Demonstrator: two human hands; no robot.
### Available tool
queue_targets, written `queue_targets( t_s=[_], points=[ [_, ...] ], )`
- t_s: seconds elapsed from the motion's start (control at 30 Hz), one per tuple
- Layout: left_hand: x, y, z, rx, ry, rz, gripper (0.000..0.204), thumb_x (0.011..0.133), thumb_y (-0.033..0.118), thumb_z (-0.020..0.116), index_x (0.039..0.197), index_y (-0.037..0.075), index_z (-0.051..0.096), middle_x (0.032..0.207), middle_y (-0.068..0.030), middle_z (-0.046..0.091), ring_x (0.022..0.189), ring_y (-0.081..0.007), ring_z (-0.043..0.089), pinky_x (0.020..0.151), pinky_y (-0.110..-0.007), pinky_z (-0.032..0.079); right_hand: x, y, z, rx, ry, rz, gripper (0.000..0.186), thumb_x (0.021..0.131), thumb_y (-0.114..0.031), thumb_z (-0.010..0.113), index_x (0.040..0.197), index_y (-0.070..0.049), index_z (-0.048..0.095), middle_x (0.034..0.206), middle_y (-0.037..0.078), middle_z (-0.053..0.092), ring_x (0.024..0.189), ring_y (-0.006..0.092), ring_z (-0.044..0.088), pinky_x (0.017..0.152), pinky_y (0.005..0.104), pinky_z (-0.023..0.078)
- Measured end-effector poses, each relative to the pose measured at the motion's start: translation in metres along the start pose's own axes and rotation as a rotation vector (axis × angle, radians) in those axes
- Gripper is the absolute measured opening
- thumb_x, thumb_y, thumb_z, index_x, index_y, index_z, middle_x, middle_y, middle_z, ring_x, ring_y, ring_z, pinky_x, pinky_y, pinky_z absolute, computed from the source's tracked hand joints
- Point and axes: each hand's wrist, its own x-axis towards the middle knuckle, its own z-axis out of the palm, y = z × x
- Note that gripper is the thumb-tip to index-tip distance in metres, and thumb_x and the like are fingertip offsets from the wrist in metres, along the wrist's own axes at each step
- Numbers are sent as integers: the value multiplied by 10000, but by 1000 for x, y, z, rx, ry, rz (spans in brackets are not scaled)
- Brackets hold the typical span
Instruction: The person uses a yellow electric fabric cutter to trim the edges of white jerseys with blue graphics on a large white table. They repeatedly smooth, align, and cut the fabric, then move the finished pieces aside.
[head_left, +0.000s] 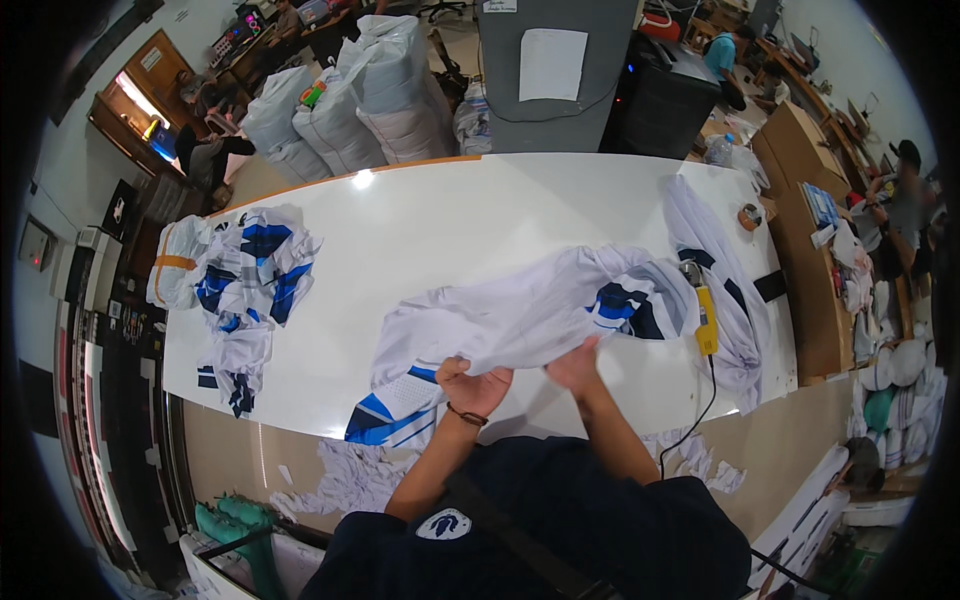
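Observation:
A long white cloth point(500, 310) with blue and navy printed panels lies across the middle of the white table. My left hand point(475, 388) grips its near edge, the fingers curled over the fabric. A short way to the right, my right hand point(575, 366) pinches the same edge, thumb up and the other fingers partly hidden by the cloth. Off the cloth's right end lies a yellow handheld power tool point(706, 320) with a metal head and a black cord running down toward me. Beyond the tool stretches another white cloth point(715, 290) with navy patches.
At the table's left sit a crumpled pile of white and blue cloth point(250, 270) and a strapped white bundle point(178, 262). A tape roll point(750, 217) is near the right edge. Large sacks point(395, 90) and a cardboard box point(800, 150) stand beyond. Scraps point(350, 480) litter the floor.

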Motion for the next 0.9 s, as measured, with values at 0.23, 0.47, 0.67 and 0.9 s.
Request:
queue_targets(
  t_s=[0.23,0.47,0.67,0.9],
  points=[
    [29,75,35,158,-431,177,687,713,155,579,1385,15,551,1342,-139,637,1284,-306,578,1131,-494,426,70,-194,-5,698,285,-322,634,972,-409,585,1465,-22,485,1502,146,512,1400,338,466,1191,528,330],
    [3,162,161,577,-550,692,488,847,167,557,1299,-6,621,1326,-170,647,1269,-333,597,1136,-515,420,73,-326,17,487,716,-714,464,977,-283,502,1342,-19,609,1377,125,607,1300,304,557,1129,478,415],
    [6,211,277,647,-735,788,370,925,195,551,1169,-49,684,1208,-185,708,1176,-320,665,1081,-486,488,63,-402,21,327,801,-943,435,976,-355,551,1240,-28,666,1278,114,664,1221,291,614,1081,465,457],
    [58,223,329,890,-547,1008,308,956,197,577,1116,-38,697,1081,-164,732,991,-271,710,906,-385,557,67,-381,6,171,749,-894,362,966,-301,593,1201,-41,683,1231,135,690,1204,306,626,1088,477,456]
  ],
)
